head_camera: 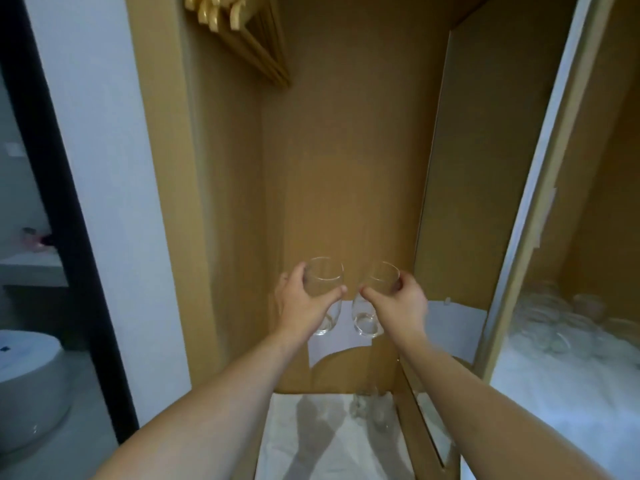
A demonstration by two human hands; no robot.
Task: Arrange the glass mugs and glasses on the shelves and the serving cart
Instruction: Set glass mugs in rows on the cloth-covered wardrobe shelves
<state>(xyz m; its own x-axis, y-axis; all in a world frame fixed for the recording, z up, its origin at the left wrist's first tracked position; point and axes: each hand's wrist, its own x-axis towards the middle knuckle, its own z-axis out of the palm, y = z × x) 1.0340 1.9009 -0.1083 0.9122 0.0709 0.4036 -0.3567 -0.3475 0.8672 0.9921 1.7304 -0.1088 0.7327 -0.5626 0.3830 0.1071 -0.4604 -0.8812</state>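
The left hand (308,299) is curled round a clear stemless glass (323,292), thumb on the near side pointing right, fingers wrapped behind the bowl. The glass tilts, its rim up and away, its thick base showing below the thumb. The right hand (398,299) grips a second glass (372,299) the same way, mirrored: thumb pointing left on the near side, fingers curled over the far side near the rim. This glass leans too, base down towards the person. The two thumbs tips sit close together and the two glasses are just beside each other; whether they touch cannot be told.

Both forearms reach straight forward from the bottom corners of the view, converging, wrists level, hands held in the air inside a tall wooden wardrobe compartment (346,168).

Below the hands, at the compartment's floor, lies a white liner (311,438), with more clear glassware (374,410) standing on it under the right forearm. Above and left of the hands, wooden hangers (242,32) hang at the top. Right of the right hand, past a vertical partition (450,202), a neighbouring shelf (571,393) with a white cover carries a blurred cluster of glasses (554,323). Far left of the left hand, through a dark door frame (69,237), a white toilet (27,382) is seen.
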